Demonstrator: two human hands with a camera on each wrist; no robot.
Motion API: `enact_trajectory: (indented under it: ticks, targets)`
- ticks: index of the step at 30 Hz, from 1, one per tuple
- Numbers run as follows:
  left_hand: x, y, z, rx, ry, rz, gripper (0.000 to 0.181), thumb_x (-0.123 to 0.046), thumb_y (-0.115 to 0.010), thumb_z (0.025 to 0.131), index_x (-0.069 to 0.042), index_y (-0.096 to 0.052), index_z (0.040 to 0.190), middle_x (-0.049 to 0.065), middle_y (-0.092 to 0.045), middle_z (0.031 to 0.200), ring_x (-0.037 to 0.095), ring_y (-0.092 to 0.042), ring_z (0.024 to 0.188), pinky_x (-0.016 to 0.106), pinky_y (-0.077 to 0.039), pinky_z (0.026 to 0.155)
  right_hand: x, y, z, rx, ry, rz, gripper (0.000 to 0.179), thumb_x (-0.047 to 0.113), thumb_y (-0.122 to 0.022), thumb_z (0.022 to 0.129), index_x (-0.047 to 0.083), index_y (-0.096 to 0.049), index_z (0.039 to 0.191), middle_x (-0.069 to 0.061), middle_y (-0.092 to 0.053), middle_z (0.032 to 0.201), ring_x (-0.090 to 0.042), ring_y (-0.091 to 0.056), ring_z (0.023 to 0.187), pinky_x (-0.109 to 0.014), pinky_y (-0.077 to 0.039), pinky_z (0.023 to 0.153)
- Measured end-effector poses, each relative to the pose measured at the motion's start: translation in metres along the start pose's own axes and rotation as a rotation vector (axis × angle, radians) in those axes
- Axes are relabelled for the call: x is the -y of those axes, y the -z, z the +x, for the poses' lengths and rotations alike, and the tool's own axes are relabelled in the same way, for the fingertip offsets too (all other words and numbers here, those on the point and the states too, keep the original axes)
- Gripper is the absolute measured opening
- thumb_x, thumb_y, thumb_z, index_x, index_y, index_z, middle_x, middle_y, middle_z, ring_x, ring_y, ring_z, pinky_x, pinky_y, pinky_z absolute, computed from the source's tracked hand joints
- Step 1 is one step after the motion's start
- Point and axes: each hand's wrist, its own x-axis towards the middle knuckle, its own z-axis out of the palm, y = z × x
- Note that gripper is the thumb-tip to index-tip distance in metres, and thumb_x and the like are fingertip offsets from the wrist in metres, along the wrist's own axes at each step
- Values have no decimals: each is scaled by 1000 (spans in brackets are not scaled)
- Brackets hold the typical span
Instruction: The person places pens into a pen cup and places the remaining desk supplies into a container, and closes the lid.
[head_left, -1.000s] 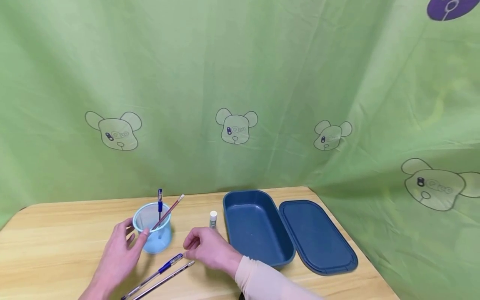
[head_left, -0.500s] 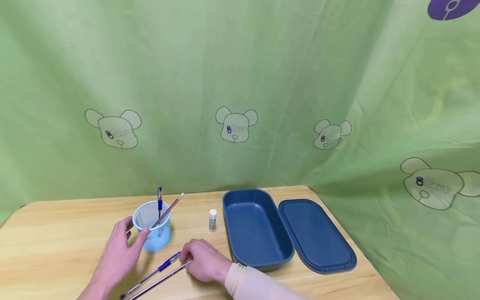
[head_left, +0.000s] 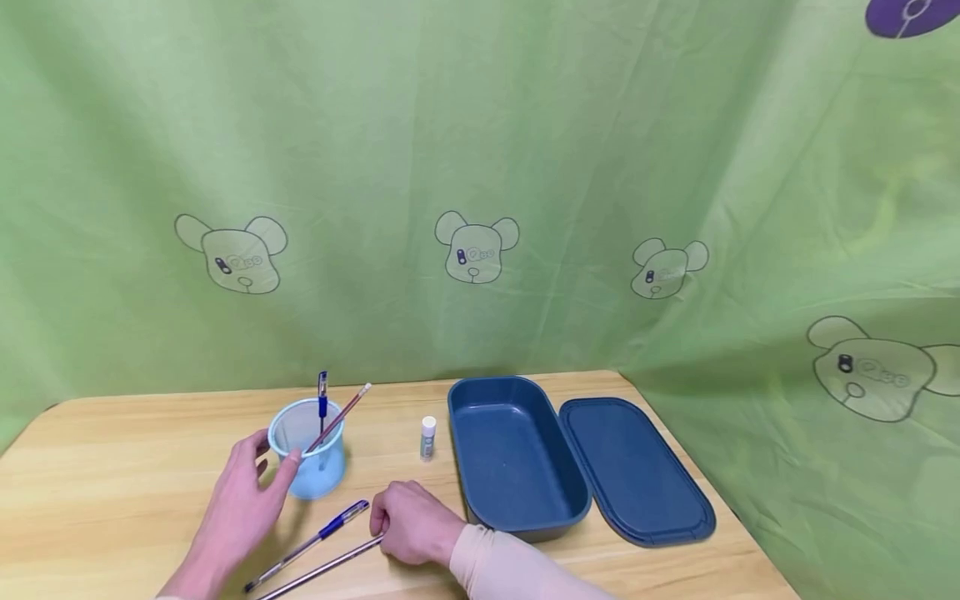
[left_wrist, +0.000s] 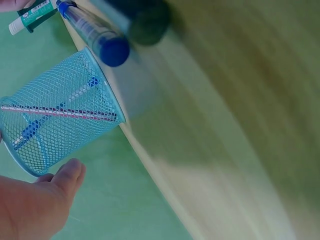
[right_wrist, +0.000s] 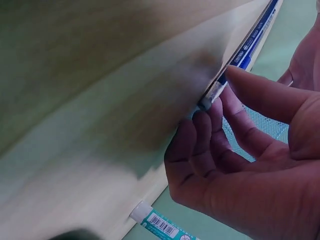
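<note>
A light-blue mesh pen cup (head_left: 318, 477) stands upright on the table, with a blue-capped pen (head_left: 322, 408) and a red pencil (head_left: 347, 410) leaning in it. My left hand (head_left: 243, 500) holds the cup at its rim, thumb on the near side and fingers round the left. Just in front lie a second blue pen (head_left: 307, 543) and a dark striped pencil (head_left: 322, 569), roughly side by side. My right hand (head_left: 416, 523) pinches the far end of that pencil between thumb and fingers. In the right wrist view, the pencil's tip (right_wrist: 206, 102) shows at the fingertips.
A white-capped glue stick (head_left: 427, 439) stands between the cup and a dark blue open box (head_left: 517, 467). Flat to the right of the box lies its matching lid (head_left: 637, 471). Green curtain (head_left: 480, 333) hangs along the table's back and right side.
My right hand has come down and nearer, from above the two ends onto the pencil, whose end has shifted slightly away from the pen. The left hand stays on the cup.
</note>
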Motion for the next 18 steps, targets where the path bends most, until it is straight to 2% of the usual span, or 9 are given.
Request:
enact_trajectory:
  ticks: [9, 18]
  targets:
    - [1, 2, 0, 19, 5, 8, 73, -45, -45, 90, 9, -22, 134, 30, -30, 131, 42, -33, 118, 55, -34, 94, 2, -3, -2, 60, 28, -65, 27, -7, -61, 59, 20, -57, 62, 15, -46, 61, -1, -44, 62, -12, -40, 60]
    - [1, 2, 1, 23, -1, 4, 75, -47, -44, 90, 9, -23, 133, 30, -30, 131, 41, -34, 118, 54, -35, 94, -3, 4, -5, 106, 27, -44, 24, -2, -66, 64, 20, -57, 68, 14, -46, 63, -1, -43, 62, -13, -39, 58]
